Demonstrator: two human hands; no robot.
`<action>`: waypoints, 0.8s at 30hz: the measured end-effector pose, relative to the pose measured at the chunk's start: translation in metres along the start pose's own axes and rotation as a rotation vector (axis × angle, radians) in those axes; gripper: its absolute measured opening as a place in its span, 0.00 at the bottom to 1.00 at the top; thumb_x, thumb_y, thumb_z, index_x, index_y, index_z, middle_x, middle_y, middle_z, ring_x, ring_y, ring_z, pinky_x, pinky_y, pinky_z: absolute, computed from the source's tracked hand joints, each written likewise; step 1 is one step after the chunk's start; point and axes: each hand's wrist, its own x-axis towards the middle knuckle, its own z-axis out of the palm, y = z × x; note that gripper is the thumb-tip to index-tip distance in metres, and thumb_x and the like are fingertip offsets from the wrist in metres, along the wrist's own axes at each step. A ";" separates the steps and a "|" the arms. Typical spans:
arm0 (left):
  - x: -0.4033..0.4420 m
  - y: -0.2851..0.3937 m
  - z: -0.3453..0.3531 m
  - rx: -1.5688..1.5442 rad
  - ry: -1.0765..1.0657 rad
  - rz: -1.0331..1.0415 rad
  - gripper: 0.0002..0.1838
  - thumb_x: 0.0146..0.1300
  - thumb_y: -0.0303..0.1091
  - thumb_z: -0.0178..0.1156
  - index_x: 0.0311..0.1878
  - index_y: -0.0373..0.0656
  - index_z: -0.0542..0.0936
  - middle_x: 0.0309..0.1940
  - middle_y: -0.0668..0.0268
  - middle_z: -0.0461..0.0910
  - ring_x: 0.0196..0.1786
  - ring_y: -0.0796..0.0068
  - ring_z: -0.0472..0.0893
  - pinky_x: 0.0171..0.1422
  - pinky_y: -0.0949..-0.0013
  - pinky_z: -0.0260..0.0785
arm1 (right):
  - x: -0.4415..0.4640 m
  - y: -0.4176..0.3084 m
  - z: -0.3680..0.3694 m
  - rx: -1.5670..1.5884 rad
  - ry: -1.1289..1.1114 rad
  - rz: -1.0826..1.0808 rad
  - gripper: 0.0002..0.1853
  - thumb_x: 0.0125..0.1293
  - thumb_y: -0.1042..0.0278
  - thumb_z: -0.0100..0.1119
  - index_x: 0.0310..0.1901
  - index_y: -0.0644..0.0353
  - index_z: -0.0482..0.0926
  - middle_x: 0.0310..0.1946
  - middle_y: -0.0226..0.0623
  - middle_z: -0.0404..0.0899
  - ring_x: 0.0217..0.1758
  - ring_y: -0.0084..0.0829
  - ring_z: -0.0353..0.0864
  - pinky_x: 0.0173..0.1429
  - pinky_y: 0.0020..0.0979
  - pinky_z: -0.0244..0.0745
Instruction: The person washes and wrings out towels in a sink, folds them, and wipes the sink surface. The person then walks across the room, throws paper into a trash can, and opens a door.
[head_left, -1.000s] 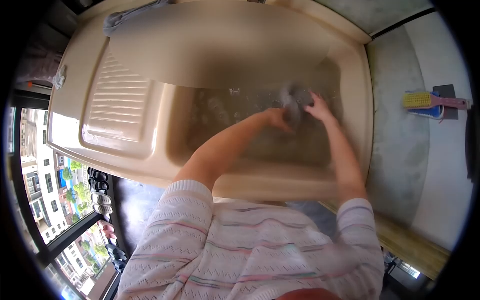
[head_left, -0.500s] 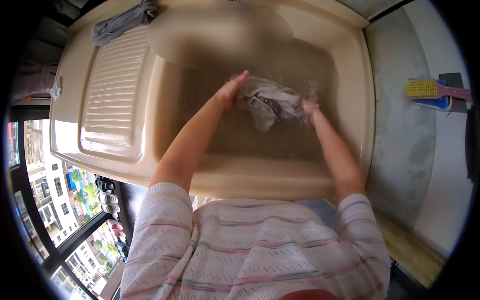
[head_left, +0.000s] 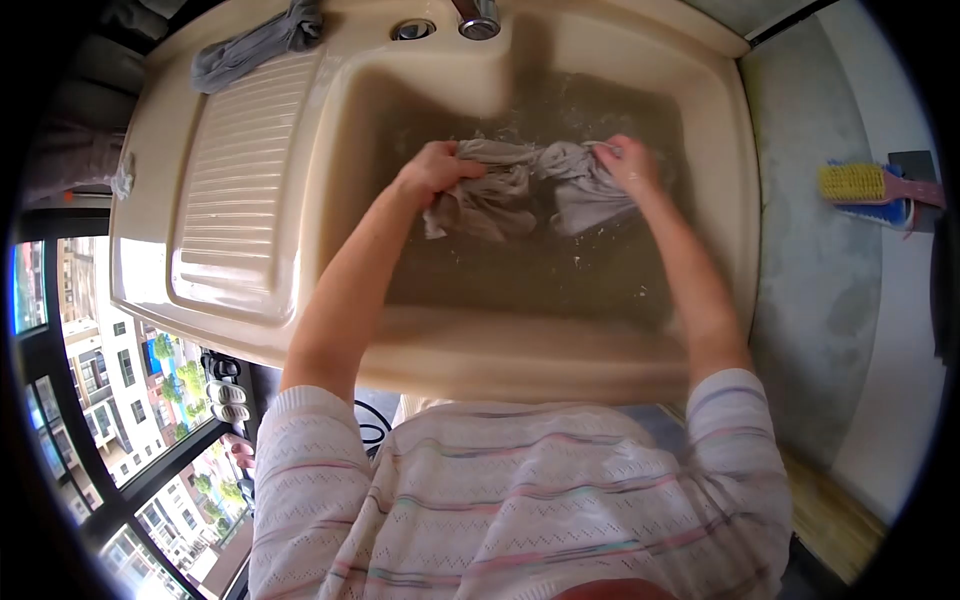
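Observation:
A wet, light grey cloth (head_left: 590,190) stretches between my two hands at the surface of the murky water (head_left: 500,275) in the beige sink basin (head_left: 725,200). My left hand (head_left: 438,170) is closed on the cloth's left end, with folds hanging below it into the water. At the right end, my right hand (head_left: 628,165) pinches the cloth's upper edge. The middle is bunched and twisted. Which garment it is, if any, I cannot tell.
A ribbed washboard (head_left: 240,190) forms the sink's left side, with a grey rolled cloth (head_left: 255,50) at its far end. The metal faucet (head_left: 478,20) stands at the back. Yellow-bristled (head_left: 850,184) and blue brushes hang on the right wall.
The cloth has risen from the splashing water and spread wider between my hands. My left hand has moved left and closed on it. The faucet now shows where a blur was.

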 end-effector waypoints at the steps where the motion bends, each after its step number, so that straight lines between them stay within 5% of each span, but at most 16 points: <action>1: 0.001 0.002 -0.025 0.343 0.112 0.088 0.24 0.49 0.23 0.62 0.52 0.33 0.71 0.41 0.56 0.78 0.37 0.68 0.79 0.39 0.66 0.75 | 0.007 0.023 -0.014 -0.061 -0.068 0.095 0.21 0.49 0.48 0.63 0.42 0.50 0.78 0.45 0.41 0.75 0.46 0.43 0.75 0.47 0.43 0.70; 5: 0.003 -0.004 -0.051 0.964 0.505 0.308 0.34 0.37 0.32 0.65 0.54 0.42 0.71 0.43 0.55 0.76 0.46 0.60 0.76 0.51 0.63 0.69 | 0.000 -0.019 -0.071 -0.529 -0.286 0.022 0.42 0.44 0.45 0.67 0.62 0.43 0.60 0.66 0.37 0.51 0.67 0.44 0.51 0.62 0.60 0.49; 6: 0.006 -0.009 -0.048 1.027 0.537 0.315 0.38 0.37 0.35 0.65 0.59 0.49 0.67 0.52 0.53 0.69 0.55 0.55 0.69 0.58 0.59 0.64 | 0.001 -0.045 -0.065 -0.524 -0.350 -0.070 0.48 0.43 0.45 0.67 0.66 0.42 0.52 0.69 0.36 0.44 0.71 0.44 0.44 0.63 0.65 0.42; 10: 0.009 -0.026 -0.036 1.163 0.452 0.157 0.44 0.40 0.40 0.66 0.64 0.57 0.59 0.59 0.58 0.62 0.62 0.55 0.62 0.62 0.51 0.59 | -0.021 -0.116 0.009 -0.477 -0.554 -0.347 0.54 0.41 0.44 0.68 0.67 0.46 0.45 0.68 0.38 0.47 0.71 0.42 0.45 0.68 0.59 0.35; 14: 0.017 -0.048 -0.049 1.214 0.430 0.163 0.43 0.42 0.45 0.65 0.64 0.55 0.59 0.58 0.53 0.64 0.59 0.52 0.65 0.62 0.55 0.60 | -0.029 -0.099 0.076 -0.390 -0.838 -0.109 0.28 0.56 0.52 0.56 0.57 0.55 0.67 0.58 0.43 0.66 0.61 0.40 0.65 0.66 0.50 0.48; 16: 0.014 -0.043 -0.048 1.172 0.443 0.223 0.42 0.42 0.45 0.63 0.64 0.49 0.61 0.55 0.50 0.66 0.57 0.51 0.67 0.61 0.60 0.61 | -0.057 -0.060 0.111 -0.240 -0.554 0.029 0.20 0.58 0.56 0.51 0.48 0.57 0.75 0.48 0.47 0.74 0.54 0.44 0.72 0.62 0.40 0.58; 19: 0.000 -0.030 -0.040 1.102 0.431 0.277 0.39 0.47 0.48 0.61 0.63 0.47 0.62 0.56 0.50 0.66 0.58 0.52 0.68 0.61 0.62 0.62 | -0.070 -0.045 0.089 0.165 -0.451 -0.157 0.18 0.54 0.58 0.55 0.44 0.57 0.78 0.43 0.47 0.77 0.48 0.46 0.74 0.56 0.34 0.66; 20: 0.004 -0.032 -0.038 1.019 0.424 0.256 0.39 0.48 0.49 0.61 0.63 0.44 0.61 0.55 0.50 0.67 0.58 0.54 0.68 0.61 0.62 0.61 | -0.048 -0.057 0.079 -0.319 -0.668 -0.492 0.17 0.52 0.63 0.55 0.42 0.63 0.75 0.40 0.41 0.78 0.44 0.39 0.76 0.50 0.33 0.69; 22: 0.019 -0.036 -0.030 0.856 0.394 0.219 0.41 0.49 0.50 0.61 0.63 0.38 0.59 0.53 0.52 0.70 0.58 0.57 0.68 0.62 0.62 0.60 | -0.058 -0.135 0.005 0.171 -0.561 -0.200 0.17 0.45 0.68 0.60 0.39 0.64 0.75 0.34 0.37 0.79 0.37 0.30 0.77 0.43 0.30 0.70; 24: 0.001 -0.019 0.006 0.372 0.241 0.168 0.37 0.50 0.50 0.61 0.59 0.37 0.64 0.50 0.53 0.72 0.56 0.60 0.69 0.61 0.65 0.61 | -0.062 -0.177 -0.028 0.534 -0.445 -0.301 0.12 0.43 0.79 0.57 0.35 0.65 0.74 0.26 0.31 0.76 0.31 0.19 0.71 0.37 0.22 0.67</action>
